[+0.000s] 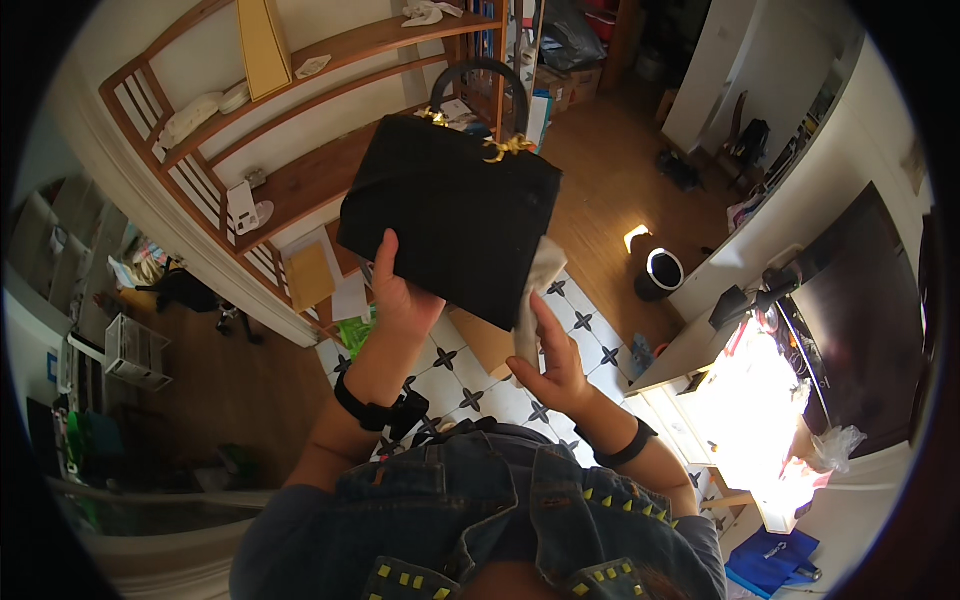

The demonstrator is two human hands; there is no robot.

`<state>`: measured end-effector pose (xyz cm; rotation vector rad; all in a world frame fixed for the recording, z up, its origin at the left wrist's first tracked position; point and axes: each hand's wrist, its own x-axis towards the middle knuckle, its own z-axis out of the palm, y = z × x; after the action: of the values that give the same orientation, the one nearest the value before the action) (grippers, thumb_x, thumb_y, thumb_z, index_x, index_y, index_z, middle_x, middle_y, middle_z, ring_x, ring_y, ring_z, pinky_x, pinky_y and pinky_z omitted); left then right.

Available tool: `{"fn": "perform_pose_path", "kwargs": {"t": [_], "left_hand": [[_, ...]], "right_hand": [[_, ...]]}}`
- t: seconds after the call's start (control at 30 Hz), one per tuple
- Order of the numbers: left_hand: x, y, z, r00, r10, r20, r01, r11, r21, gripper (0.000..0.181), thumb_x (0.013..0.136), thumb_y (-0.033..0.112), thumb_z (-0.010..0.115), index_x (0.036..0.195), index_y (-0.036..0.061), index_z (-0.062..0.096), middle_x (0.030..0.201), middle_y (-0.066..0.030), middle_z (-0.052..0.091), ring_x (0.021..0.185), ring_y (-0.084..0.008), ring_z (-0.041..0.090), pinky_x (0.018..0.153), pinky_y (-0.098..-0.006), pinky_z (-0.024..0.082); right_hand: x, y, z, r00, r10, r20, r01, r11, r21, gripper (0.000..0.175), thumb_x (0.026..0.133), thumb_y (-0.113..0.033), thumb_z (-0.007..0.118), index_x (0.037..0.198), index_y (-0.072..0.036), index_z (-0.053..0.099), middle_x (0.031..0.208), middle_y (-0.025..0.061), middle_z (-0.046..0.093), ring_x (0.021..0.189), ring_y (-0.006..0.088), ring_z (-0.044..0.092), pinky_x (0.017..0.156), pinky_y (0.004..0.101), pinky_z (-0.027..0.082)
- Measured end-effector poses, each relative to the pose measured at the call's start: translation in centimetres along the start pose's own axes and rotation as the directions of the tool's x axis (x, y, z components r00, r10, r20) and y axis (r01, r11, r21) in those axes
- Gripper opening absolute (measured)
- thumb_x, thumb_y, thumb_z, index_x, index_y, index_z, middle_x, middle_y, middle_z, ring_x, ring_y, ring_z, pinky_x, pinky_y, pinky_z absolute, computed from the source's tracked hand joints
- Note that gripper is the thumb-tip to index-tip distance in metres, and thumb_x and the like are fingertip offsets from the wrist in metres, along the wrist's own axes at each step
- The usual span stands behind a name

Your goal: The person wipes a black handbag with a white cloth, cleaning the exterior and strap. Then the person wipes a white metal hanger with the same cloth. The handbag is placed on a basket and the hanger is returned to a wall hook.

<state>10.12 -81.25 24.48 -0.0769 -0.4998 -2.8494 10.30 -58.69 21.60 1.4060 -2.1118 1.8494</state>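
Observation:
A black handbag (450,214) is held up in front of me, tilted, with its curved black handle (517,82) at the far end. Gold-coloured fittings (511,146) join the handle to the bag. My left hand (405,292) grips the near left edge, thumb lying on the dark face and fingers hidden behind it. Along the right side, my right hand (553,360) holds a pale cloth (547,266) against the bag's edge. Part of that cloth is hidden behind the bag.
A wooden shelf unit (300,172) stands beyond the bag on the left, holding a tall yellow box (262,49). Patterned tiles (465,375) cover the floor below. A black bin (660,274) is at right, near a brightly lit cabinet (675,412) and a large dark screen (862,322).

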Motion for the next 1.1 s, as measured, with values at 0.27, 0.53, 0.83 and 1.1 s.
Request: {"fn": "perform_pose_path", "kwargs": {"t": [0.27,0.53,0.83,1.1], "left_hand": [[1.5,0.6,-2.2,0.972,0.004,-0.233,0.036,0.985,0.167,0.058,0.081,0.028,0.073,0.13,0.008,0.048,0.129,-0.0077,0.053,0.119,-0.0259,0.051,0.102,-0.0429,0.042],[-0.2,-2.0,-3.8,0.946,-0.204,-0.251,0.323,0.577,0.75,0.091,0.072,0.021,0.079,0.139,-0.0011,0.022,0.127,-0.023,0.047,0.117,-0.0314,0.051,0.101,-0.0414,0.042],[0.4,-0.1,-3.8,0.946,-0.262,-0.188,0.308,0.559,0.77,0.092,0.072,0.021,0.079,0.139,-0.0029,0.021,0.129,-0.0213,0.045,0.117,-0.0297,0.05,0.1,-0.0395,0.043],[-0.8,-3.0,-2.5,0.986,-0.165,-0.035,0.149,0.763,0.629,0.08,0.081,0.028,0.074,0.139,0.0055,0.025,0.128,-0.0179,0.046,0.114,-0.0274,0.053,0.094,-0.0395,0.048]], "right_hand": [[-0.1,-1.9,-2.5,0.937,-0.017,-0.349,-0.009,0.997,-0.073,0.047,0.072,0.012,0.046,0.115,-0.001,0.061,0.102,0.0079,0.069,0.088,0.0168,0.065,0.077,0.0273,0.051],[2.2,1.0,-3.4,0.967,-0.183,0.179,0.23,0.313,-0.921,0.038,0.075,-0.008,0.057,0.113,-0.006,0.06,0.117,0.0073,0.063,0.079,0.0194,0.059,0.068,0.0321,0.048],[-0.4,4.1,-10.4,0.905,0.228,-0.359,-0.41,0.245,-0.878,0.046,0.074,0.0,0.057,0.12,-0.003,0.058,0.095,0.012,0.066,0.084,0.0302,0.063,0.073,0.0396,0.052],[2.8,0.8,-2.8,0.989,-0.143,-0.03,0.081,0.711,-0.699,0.075,0.077,-0.032,0.07,0.135,0.006,0.04,0.148,0.0249,0.028,0.137,0.0458,0.023,0.111,0.0509,0.023]]}}
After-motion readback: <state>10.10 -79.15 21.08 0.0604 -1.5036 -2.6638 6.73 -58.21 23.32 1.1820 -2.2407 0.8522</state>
